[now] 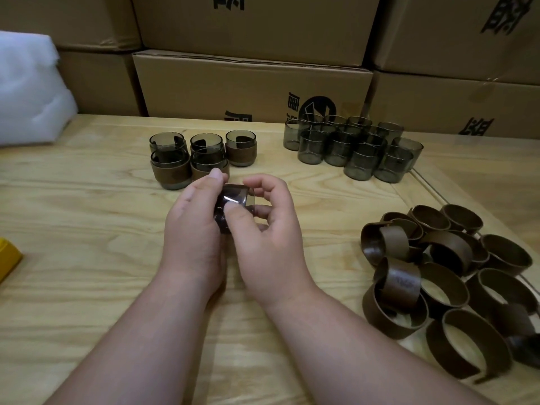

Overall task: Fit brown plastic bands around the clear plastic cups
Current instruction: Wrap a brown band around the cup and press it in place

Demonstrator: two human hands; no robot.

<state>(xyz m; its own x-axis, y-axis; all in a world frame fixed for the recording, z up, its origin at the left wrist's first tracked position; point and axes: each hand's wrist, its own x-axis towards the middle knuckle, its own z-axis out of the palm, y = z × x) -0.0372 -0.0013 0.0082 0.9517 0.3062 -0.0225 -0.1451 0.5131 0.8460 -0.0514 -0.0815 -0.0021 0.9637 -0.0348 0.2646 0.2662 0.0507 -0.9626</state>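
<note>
Over the middle of the wooden table [87, 229], both hands hold one smoky clear cup with a brown band [232, 200] around it, tipped on its side. My left hand [194, 226] grips it from the left, thumb on top. My right hand [267, 229] pinches it from the right, thumb pressed on the band. Behind the hands stand several banded cups [201, 154]. Several bare clear cups [350, 147] cluster at the back right. A heap of loose brown bands [447, 282] lies at the right.
Stacked cardboard boxes [251, 86] wall off the back of the table. White foam padding [29, 92] sits at the back left. A yellow object [8, 255] pokes in at the left edge. A seam in the tabletop [423, 182] runs along the right.
</note>
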